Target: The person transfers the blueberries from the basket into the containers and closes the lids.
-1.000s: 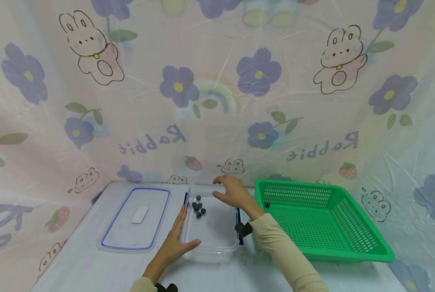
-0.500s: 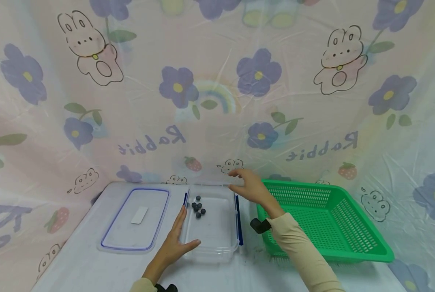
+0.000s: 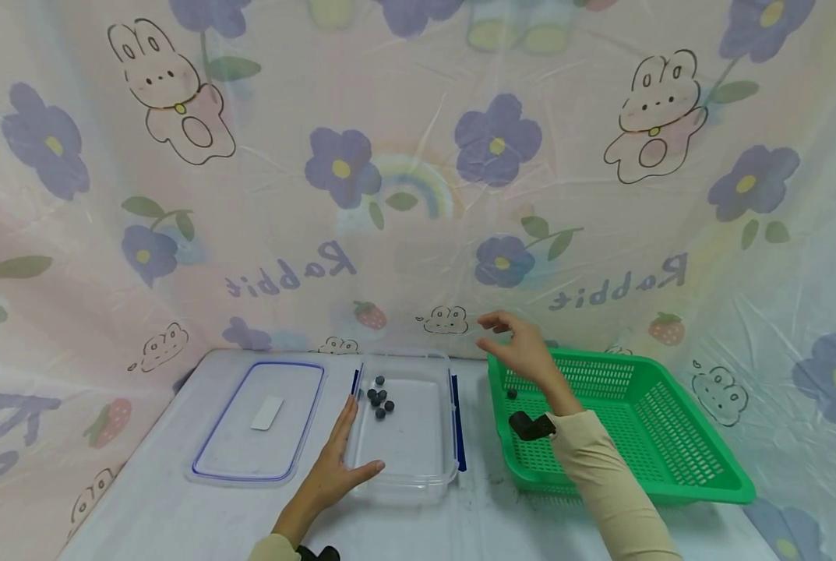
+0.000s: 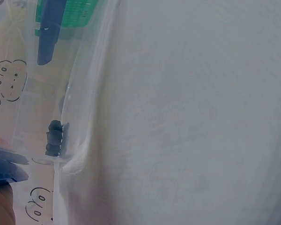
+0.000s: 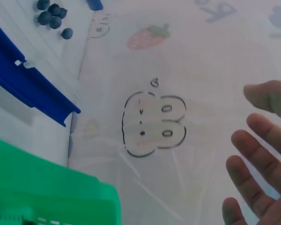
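I see the left hand (image 3: 333, 475) flat, fingers straight, pressing the box's (image 3: 407, 483) near-left corner. Six berries (image 3: 379, 401) lie clustered inside the box, toward its far-left. The right hand (image 3: 523, 351) hovers right of the box, over the basket's (image 3: 670, 487) far-left corner, fingers loosely spread, holding nothing. One berry (image 3: 512, 394) lies in the basket below it. I judge a berry transfer between box and basket underway; next move calls for a light pinch on that berry.
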Tool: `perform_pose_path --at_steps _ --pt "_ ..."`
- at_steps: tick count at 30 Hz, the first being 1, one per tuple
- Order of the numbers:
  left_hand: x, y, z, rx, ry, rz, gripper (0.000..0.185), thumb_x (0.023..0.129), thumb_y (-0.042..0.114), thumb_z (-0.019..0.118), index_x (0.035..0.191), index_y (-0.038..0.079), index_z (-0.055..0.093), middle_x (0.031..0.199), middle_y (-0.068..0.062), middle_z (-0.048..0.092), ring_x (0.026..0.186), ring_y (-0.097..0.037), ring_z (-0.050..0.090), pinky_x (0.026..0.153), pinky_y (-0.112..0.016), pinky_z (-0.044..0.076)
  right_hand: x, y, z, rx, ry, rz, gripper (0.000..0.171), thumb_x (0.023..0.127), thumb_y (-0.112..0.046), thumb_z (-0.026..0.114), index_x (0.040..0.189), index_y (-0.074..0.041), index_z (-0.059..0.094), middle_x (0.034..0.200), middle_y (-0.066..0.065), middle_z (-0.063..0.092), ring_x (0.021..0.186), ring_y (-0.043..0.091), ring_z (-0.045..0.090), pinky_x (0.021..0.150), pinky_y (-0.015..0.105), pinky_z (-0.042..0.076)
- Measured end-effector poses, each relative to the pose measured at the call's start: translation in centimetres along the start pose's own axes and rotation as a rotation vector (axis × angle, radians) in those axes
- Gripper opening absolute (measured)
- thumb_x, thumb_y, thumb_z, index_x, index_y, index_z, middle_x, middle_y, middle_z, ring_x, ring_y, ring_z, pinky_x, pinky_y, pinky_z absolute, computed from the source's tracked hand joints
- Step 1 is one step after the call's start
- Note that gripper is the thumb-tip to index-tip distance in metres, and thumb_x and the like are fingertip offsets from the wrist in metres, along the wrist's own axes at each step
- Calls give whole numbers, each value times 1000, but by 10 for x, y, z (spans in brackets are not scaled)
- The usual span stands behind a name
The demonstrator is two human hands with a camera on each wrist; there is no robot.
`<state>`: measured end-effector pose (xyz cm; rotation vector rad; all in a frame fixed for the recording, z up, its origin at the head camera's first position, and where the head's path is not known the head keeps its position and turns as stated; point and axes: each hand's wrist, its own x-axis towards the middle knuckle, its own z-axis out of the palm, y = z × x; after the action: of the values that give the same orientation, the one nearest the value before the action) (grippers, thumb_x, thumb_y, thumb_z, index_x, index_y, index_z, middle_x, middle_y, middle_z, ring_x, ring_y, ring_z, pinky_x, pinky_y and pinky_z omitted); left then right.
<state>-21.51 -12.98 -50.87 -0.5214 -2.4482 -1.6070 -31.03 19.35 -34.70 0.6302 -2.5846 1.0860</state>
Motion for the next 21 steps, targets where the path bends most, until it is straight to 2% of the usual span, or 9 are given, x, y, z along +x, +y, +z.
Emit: perform_pose_path --at_steps 8,11,17,21 --pt "-1 -1 1 0 -1 6 104 78 25 80 156 6 13 161 -14 7 144 -39 9 106 -67 16 -2 18 -8 119 98 32 28 91 -17 70 117 -6 66 113 15 65 105 32 58 89 50 47" --pt "-1 -1 1 1 0 3 104 78 25 80 156 6 13 161 -14 7 144 -39 9 106 -67 16 -3 25 -10 181 110 50 29 92 -17 69 118 -5 66 113 17 65 103 30 58 86 46 48" --pt "-1 -1 1 -2 -2 0 104 79 25 80 156 6 13 161 -13 7 144 -39 9 106 -68 16 -6 38 -15 319 117 99 33 93 -16 68 121 0 63 117 20 63 102 23 58 80 27 49" --pt "-1 0 1 -4 -7 -8 104 79 26 80 156 6 13 161 -13 6 144 -39 9 106 -68 15 -8 47 -15 398 125 156 35 94 -16 67 123 3 61 120 21 61 99 14 59 84 26 50"
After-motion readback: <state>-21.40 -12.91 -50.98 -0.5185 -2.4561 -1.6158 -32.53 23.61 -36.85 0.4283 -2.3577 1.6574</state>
